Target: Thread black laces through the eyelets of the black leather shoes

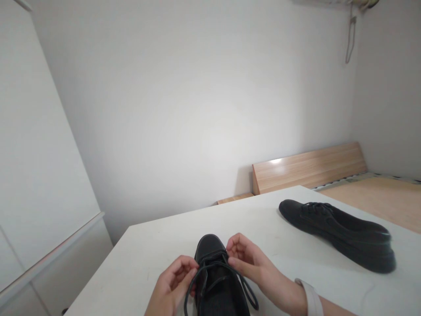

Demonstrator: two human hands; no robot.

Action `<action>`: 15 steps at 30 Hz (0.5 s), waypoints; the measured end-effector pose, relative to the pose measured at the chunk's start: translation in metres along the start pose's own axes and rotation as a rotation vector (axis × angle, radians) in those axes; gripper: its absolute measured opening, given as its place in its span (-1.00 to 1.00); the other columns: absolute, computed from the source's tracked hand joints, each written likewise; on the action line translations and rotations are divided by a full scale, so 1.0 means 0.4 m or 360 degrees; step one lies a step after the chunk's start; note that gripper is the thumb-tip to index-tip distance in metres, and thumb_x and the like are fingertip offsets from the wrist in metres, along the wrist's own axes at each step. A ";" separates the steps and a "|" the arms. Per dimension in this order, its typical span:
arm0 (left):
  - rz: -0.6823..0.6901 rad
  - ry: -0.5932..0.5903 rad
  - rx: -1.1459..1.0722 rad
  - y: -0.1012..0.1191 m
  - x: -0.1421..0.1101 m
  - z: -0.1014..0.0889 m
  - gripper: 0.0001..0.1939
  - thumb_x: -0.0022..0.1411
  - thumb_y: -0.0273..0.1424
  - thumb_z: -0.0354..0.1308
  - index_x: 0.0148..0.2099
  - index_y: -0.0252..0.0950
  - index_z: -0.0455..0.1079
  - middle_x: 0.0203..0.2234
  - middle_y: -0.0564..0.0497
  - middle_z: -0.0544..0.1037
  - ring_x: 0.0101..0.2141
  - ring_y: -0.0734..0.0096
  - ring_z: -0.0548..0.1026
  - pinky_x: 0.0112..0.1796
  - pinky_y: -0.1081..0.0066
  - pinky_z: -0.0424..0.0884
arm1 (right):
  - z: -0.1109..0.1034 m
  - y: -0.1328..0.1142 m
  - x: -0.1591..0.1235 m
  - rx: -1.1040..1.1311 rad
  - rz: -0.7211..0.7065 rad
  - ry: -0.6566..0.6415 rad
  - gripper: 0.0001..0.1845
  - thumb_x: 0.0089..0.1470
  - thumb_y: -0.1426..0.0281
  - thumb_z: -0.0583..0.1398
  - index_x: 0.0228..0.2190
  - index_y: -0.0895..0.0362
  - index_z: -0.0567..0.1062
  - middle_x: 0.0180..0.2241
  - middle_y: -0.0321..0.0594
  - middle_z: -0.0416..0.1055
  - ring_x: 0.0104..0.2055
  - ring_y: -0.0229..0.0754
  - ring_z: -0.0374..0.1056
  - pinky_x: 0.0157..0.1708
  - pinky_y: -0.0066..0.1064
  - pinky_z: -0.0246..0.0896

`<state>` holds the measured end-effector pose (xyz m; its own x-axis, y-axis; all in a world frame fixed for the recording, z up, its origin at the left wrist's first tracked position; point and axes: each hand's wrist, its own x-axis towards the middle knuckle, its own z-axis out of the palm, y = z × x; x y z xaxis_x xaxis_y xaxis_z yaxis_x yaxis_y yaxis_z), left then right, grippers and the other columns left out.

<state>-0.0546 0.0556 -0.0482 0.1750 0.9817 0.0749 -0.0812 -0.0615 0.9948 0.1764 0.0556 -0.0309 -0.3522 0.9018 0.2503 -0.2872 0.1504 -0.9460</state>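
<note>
A black lace-up shoe [210, 252] stands on the white table [148, 250] at the bottom centre, toe pointing away from me. My left hand [171, 285] is closed in a pinch on the shoe's black lace at the shoe's left side. My right hand [250, 261] is closed on the lace at the right side, and a loop of lace [250, 294] hangs below it. A white band sits on my right wrist [311, 298]. The shoe's heel is cut off by the frame's bottom edge.
A second black shoe [338, 228] lies on the table at the right, toe to the left. Behind the table stand a wooden bed frame [309, 169], a white wall and a white cabinet [39, 197] at the left.
</note>
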 end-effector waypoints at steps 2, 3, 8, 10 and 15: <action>0.0052 -0.0033 0.0055 -0.014 0.004 -0.002 -0.58 0.05 -0.05 0.40 -0.24 -0.28 0.48 -0.47 0.07 0.50 -0.44 0.44 0.39 -0.39 0.49 0.29 | -0.003 0.010 0.005 0.0023 -0.0014 -0.0035 -0.50 -0.04 0.05 0.40 -0.27 0.12 0.37 -0.41 -0.35 0.30 -0.39 -0.29 0.16 -0.36 -0.41 0.01; 0.0067 -0.0049 0.0081 -0.019 0.004 -0.004 -0.58 0.07 -0.05 0.39 -0.22 -0.27 0.48 -0.44 0.06 0.51 -0.42 0.44 0.40 -0.37 0.48 0.30 | -0.004 0.013 0.007 0.0024 -0.0024 -0.0020 -0.50 -0.05 0.05 0.40 -0.28 0.12 0.37 -0.42 -0.35 0.30 -0.40 -0.29 0.16 -0.37 -0.42 0.01; 0.0099 -0.0044 0.0174 -0.029 0.000 -0.009 -0.57 0.09 -0.02 0.35 -0.21 -0.28 0.49 -0.44 0.04 0.50 -0.41 0.42 0.41 -0.35 0.47 0.32 | -0.006 0.006 0.008 -0.0042 -0.0157 0.0285 -0.51 -0.02 0.00 0.36 -0.28 0.11 0.39 -0.46 -0.39 0.23 -0.49 -0.32 0.14 -0.47 -0.44 0.00; 0.0130 -0.0024 0.0202 -0.025 -0.001 -0.008 -0.57 0.09 -0.02 0.35 -0.22 -0.29 0.49 -0.45 0.03 0.50 -0.41 0.41 0.40 -0.36 0.48 0.32 | -0.006 -0.007 0.005 -0.0101 -0.0237 0.0430 -0.51 0.00 -0.04 0.32 -0.28 0.10 0.40 -0.45 -0.40 0.22 -0.50 -0.31 0.15 -0.46 -0.42 0.03; 0.0126 0.0005 0.0313 -0.003 -0.009 0.008 -0.58 0.12 -0.02 0.32 -0.25 -0.29 0.47 -0.46 0.04 0.49 -0.42 0.40 0.40 -0.37 0.48 0.31 | -0.003 -0.018 0.003 -0.0365 -0.0237 0.0450 -0.55 0.11 -0.02 0.21 -0.46 0.12 0.43 -0.54 -0.36 0.22 -0.44 -0.23 0.13 -0.37 -0.36 0.05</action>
<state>-0.0521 0.0517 -0.0493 0.1723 0.9730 0.1535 0.0987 -0.1721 0.9801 0.1792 0.0560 -0.0241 -0.0532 0.9345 0.3521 -0.0990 0.3459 -0.9330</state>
